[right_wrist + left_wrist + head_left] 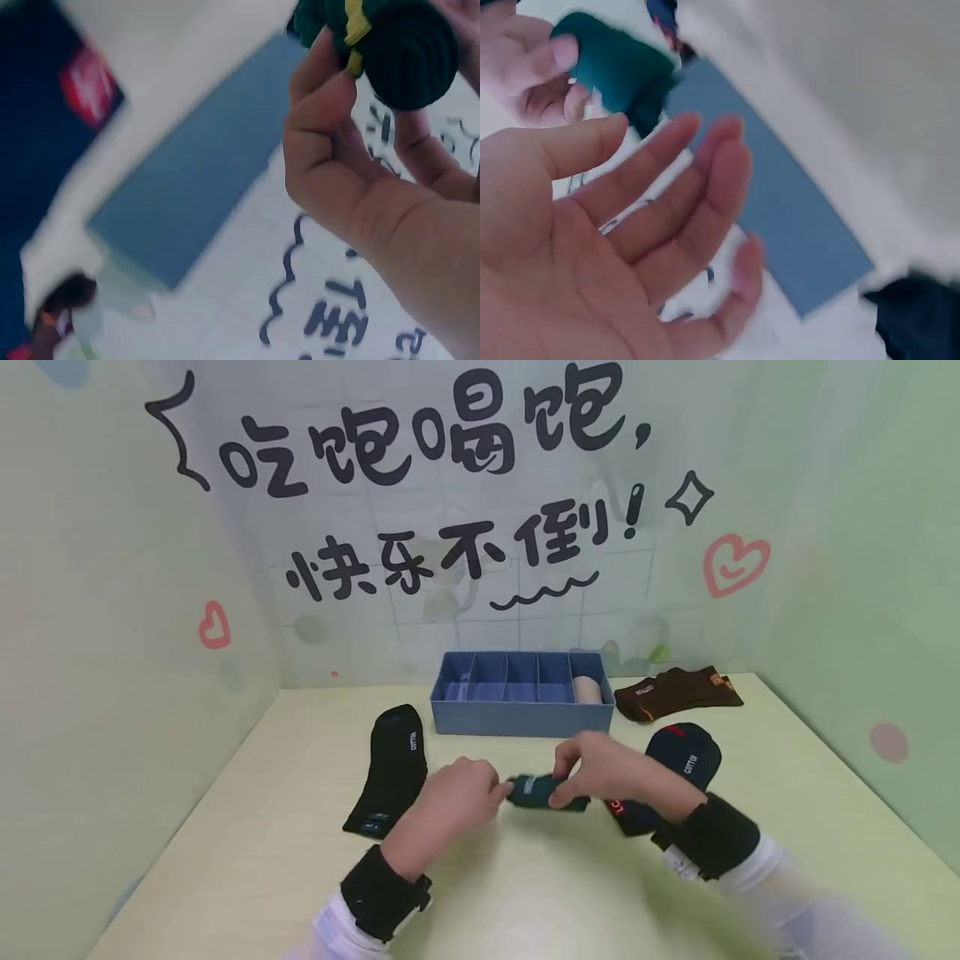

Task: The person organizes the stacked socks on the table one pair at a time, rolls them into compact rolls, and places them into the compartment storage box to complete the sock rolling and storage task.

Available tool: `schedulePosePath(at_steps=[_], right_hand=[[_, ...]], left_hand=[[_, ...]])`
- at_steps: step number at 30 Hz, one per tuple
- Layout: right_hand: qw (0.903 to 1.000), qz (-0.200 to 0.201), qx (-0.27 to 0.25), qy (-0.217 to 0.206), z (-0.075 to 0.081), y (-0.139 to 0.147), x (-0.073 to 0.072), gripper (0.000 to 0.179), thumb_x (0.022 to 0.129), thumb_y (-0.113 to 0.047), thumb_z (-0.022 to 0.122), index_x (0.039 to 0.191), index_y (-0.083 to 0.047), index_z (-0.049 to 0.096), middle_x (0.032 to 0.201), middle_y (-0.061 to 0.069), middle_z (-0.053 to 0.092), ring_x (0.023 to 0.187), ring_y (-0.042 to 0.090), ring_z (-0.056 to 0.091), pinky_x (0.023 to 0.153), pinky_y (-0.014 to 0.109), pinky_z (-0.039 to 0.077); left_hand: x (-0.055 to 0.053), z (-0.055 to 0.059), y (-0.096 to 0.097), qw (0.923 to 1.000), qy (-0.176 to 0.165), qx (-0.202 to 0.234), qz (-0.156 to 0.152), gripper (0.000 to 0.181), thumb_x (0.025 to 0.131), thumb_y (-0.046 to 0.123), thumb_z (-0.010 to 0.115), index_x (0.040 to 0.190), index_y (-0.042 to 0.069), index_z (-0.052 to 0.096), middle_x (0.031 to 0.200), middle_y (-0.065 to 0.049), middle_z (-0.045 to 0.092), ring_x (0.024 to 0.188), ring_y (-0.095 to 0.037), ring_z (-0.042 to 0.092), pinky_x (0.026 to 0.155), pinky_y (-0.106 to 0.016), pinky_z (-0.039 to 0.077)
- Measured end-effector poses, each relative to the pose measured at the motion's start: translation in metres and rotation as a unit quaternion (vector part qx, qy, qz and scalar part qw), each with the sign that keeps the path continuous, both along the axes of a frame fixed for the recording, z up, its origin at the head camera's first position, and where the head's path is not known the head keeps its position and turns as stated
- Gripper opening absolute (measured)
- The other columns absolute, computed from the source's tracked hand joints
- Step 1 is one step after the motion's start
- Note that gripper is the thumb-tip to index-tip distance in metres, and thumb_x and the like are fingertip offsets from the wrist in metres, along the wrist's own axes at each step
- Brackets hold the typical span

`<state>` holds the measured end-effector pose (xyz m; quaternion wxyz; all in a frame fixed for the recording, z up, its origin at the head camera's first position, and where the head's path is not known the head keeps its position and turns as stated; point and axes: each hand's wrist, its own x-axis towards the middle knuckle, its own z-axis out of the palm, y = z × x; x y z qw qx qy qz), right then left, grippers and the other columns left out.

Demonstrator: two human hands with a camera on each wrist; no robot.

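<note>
My right hand grips a dark green rolled sock between thumb and fingers, just above the table. A yellow stripe and the coiled end of the rolled sock show in the right wrist view. My left hand is beside the other end of the roll, its fingertips right at that end. In the left wrist view the left hand has its palm toward the camera, fingers loosely bent and nothing within them. Partly behind my right forearm lies a navy sock with red marks.
A blue divided box stands at the back, with a beige roll in its rightmost compartment. Left of my hands a black sock lies flat. A brown sock lies at the back right. Printed walls enclose the table.
</note>
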<state>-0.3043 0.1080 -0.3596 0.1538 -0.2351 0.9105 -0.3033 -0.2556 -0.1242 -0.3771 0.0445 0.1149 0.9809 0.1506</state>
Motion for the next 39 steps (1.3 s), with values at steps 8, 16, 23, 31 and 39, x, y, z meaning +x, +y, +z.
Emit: schedulePosePath(at_steps=[8, 16, 23, 31, 39], right_hand=[[0.9840, -0.159, 0.015, 0.080, 0.058, 0.004, -0.097, 0.042, 0.093, -0.023, 0.080, 0.063, -0.013, 0.051, 0.058, -0.004, 0.040, 0.056, 0.015, 0.039, 0.063, 0.034, 0.039], [0.9649, -0.197, 0.045, 0.168, 0.029, -0.022, -0.136, 0.051, 0.096, -0.018, 0.071, 0.058, -0.014, 0.038, 0.059, -0.002, 0.026, 0.055, 0.019, 0.037, 0.068, 0.037, 0.038], [0.9594, -0.199, 0.115, 0.163, 0.001, -0.046, -0.136, 0.019, 0.109, -0.018, 0.056, 0.106, -0.001, 0.062, 0.105, 0.022, 0.062, 0.086, 0.038, 0.065, 0.080, 0.051, 0.051], [0.9660, -0.157, 0.160, 0.128, -0.018, -0.049, -0.140, 0.060, 0.118, -0.038, 0.031, 0.078, -0.005, 0.061, 0.073, 0.010, 0.051, 0.070, 0.026, 0.056, 0.071, 0.039, 0.042], [0.9699, -0.126, 0.188, 0.089, -0.012, -0.045, -0.134, 0.085, 0.111, -0.067, 0.013, 0.105, -0.006, 0.072, 0.102, 0.016, 0.071, 0.131, 0.040, 0.064, 0.113, 0.059, 0.042]], left_hand=[[-0.014, 0.013, -0.039, 0.9921, -0.043, -0.068, 0.097, 0.038, 0.109, 0.035, 0.058, 0.114, -0.002, 0.069, 0.100, -0.019, 0.068, 0.092, -0.033, 0.062, 0.089, -0.048, 0.052], [-0.014, 0.002, -0.041, 0.9848, -0.094, -0.095, 0.111, 0.048, 0.109, 0.038, 0.058, 0.133, -0.002, 0.063, 0.128, -0.026, 0.066, 0.104, -0.036, 0.065, 0.094, -0.052, 0.055], [-0.009, 0.005, -0.029, 0.9825, -0.113, -0.075, 0.128, 0.058, 0.107, 0.049, 0.057, 0.150, 0.010, 0.055, 0.152, -0.021, 0.058, 0.143, -0.046, 0.051, 0.102, -0.070, 0.049], [-0.010, 0.010, -0.028, 0.9836, -0.101, -0.090, 0.120, 0.059, 0.107, 0.052, 0.057, 0.149, 0.011, 0.057, 0.148, -0.018, 0.062, 0.140, -0.044, 0.054, 0.107, -0.071, 0.045], [-0.011, 0.008, -0.032, 0.9844, -0.104, -0.088, 0.112, 0.060, 0.106, 0.052, 0.058, 0.149, 0.009, 0.057, 0.150, -0.019, 0.062, 0.140, -0.045, 0.053, 0.109, -0.072, 0.043]])
